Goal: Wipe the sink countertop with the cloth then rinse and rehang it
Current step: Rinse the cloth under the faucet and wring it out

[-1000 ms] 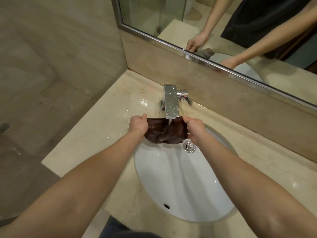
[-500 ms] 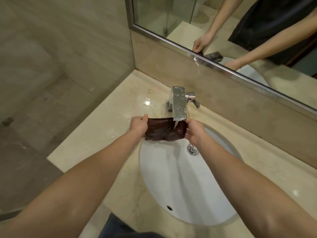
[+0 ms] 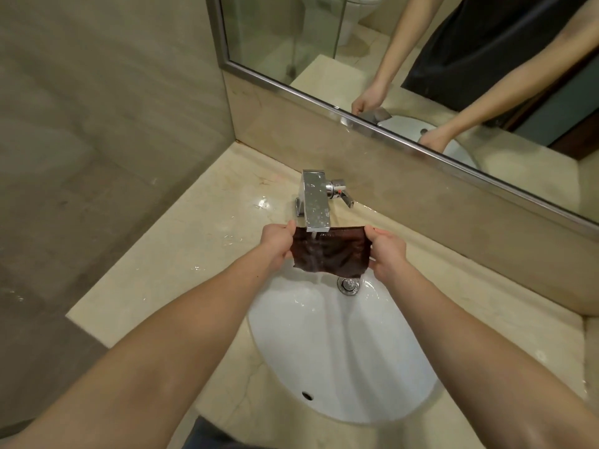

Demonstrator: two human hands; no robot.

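Observation:
A dark brown cloth (image 3: 337, 252) is stretched flat between my two hands under the chrome faucet (image 3: 314, 202). Water runs from the spout onto the cloth's left part and drips into the white oval sink (image 3: 340, 358). My left hand (image 3: 275, 243) grips the cloth's left edge. My right hand (image 3: 387, 251) grips its right edge. The beige marble countertop (image 3: 181, 264) around the basin is wet, with droplets near the faucet.
The drain plug (image 3: 348, 284) sits just below the cloth. A mirror (image 3: 421, 76) runs along the back wall above a marble backsplash (image 3: 437, 205). The tiled wall (image 3: 97, 124) closes off the left side, and the counter's left edge drops to the floor.
The cloth has gone from bunched and sagging to pulled flat and taut between my hands. The water stream now falls on its left part. The view has shifted a little.

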